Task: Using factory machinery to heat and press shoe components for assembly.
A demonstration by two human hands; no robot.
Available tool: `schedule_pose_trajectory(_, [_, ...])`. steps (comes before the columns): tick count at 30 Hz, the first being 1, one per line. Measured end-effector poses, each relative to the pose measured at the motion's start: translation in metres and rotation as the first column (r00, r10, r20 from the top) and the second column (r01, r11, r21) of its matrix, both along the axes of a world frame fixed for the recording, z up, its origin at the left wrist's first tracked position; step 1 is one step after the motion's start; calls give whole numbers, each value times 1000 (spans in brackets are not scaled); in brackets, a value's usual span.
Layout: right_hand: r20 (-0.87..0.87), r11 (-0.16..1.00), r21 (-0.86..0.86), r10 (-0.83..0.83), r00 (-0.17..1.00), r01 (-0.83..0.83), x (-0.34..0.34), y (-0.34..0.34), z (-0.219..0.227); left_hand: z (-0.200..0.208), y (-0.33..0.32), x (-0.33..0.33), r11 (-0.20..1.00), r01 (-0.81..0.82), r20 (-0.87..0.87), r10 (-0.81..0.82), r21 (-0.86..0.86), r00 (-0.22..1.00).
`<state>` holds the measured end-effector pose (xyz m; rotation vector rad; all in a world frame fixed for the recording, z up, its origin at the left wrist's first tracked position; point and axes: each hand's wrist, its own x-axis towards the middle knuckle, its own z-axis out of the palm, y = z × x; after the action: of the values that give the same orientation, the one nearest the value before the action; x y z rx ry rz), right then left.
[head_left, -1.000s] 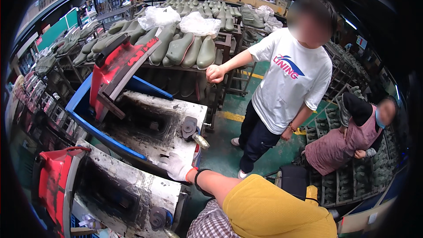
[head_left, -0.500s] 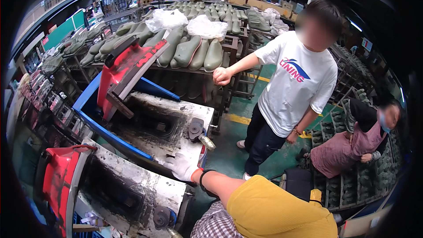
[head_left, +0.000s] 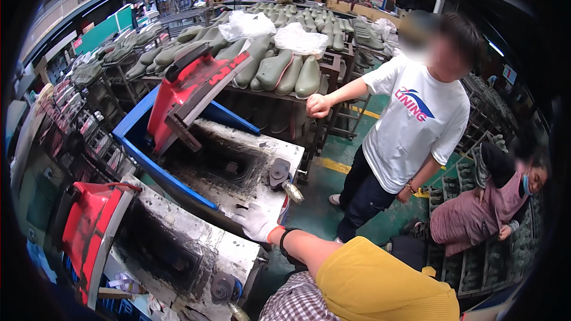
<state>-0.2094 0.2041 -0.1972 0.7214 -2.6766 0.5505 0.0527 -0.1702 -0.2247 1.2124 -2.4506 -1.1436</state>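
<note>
My right hand [head_left: 254, 223], in a white glove with an orange cuff, rests on the front edge of a worn white machine top [head_left: 275, 193]. Its fingers are stretched out and lie loosely near a small dark piece on that surface. The raised red lid [head_left: 166, 107] of this machine stands at its far left, and a blue frame [head_left: 160, 169] runs along its side. At the plate's right end sits a round grey knob [head_left: 278, 172] with a wrapped handle [head_left: 292, 192]. My left hand is out of view.
A second machine with a red lid [head_left: 98, 226] and grey knob [head_left: 225, 288] stands nearer. Racks of green shoe-shaped pieces [head_left: 279, 71] lie beyond. A person in a white T-shirt [head_left: 416, 119] stands at right, another in a pink apron [head_left: 470, 214] further right.
The whole view has shifted, so things sit further right and slightly lower. My right hand stays at the machine's edge. The person at far right leans over more.
</note>
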Motion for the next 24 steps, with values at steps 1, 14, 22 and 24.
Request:
schedule_pose_trajectory(1, [-12, 1000, -8, -2, 1000, 2, 0, -1, 1, -8, -3, -6, 998, -2, -31, 0, -68, 1000])
schedule_pose_trajectory(14, [189, 961, 271, -105, 976, 51, 13, 5, -13, -46, 12, 3, 985, -56, -56, 47, -163, 997])
schedule_pose_trajectory(22, [97, 983, 143, 102, 990, -115, -7, -6, -10, 6, 23, -10, 979, -192, 36, 195, -64, 980])
schedule_pose_trajectory(24, [72, 981, 145, 123, 990, -132, -5, -13, -9, 6, 20, -9, 976, -209, 52, 212, -53, 976])
